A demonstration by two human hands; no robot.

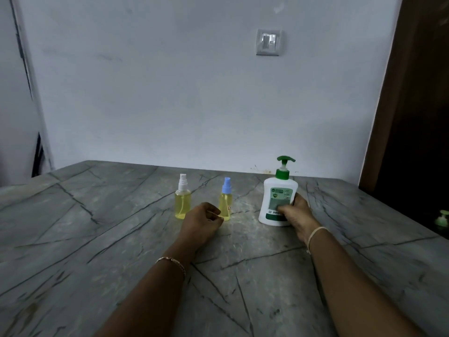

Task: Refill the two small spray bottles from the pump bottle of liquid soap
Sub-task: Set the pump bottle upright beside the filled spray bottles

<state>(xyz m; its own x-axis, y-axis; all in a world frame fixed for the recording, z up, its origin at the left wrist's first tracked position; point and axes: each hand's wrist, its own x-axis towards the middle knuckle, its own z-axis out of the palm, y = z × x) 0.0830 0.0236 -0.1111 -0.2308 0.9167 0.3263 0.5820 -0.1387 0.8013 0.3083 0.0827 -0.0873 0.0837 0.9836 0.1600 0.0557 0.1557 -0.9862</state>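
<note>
Head view, looking forward and down onto a grey veined countertop (97, 239).

Standing upright at roughly 1 o'clock from the frame centre: pump bottle (279, 203), white body, green pump head pointing right. Long axis running vertical. Right hand (297, 211) wrapping around the lower right side of the bottle, fingers curling across the label, thumb side hidden behind the body. Bottle base appearing to be resting on the countertop; lift not confirmed.

Standing upright at 12 o'clock from the left hand: blue-capped spray bottle (226, 203), holding yellow liquid up to about the shoulder. Standing at 11 o'clock from the same hand, well apart from the pump bottle: white-capped spray bottle (182, 199), also filled with yellow liquid nearly to the shoulder. Both caps still on.

Left hand (202, 221) resting low on the countertop, fingers curling loosely inward, fingertips just beside or touching the base of the blue-capped spray bottle; actual grip on it not determinable. Nothing visibly pinched.

Key relation: both spray bottles lying to the 9 o'clock side of the pump bottle, with the blue-capped one nearer. Left hand being the nearer hand to both spray bottles; right hand already occupying the pump bottle. Judging from this layout, uncapping a spray bottle with the left hand likely being the next requirement, though given the high fill levels, the filling could equally be finished already.

Also showing: wall switch (269, 42) at 12 o'clock, second green pump top (442, 218) at far 3 o'clock.
</note>
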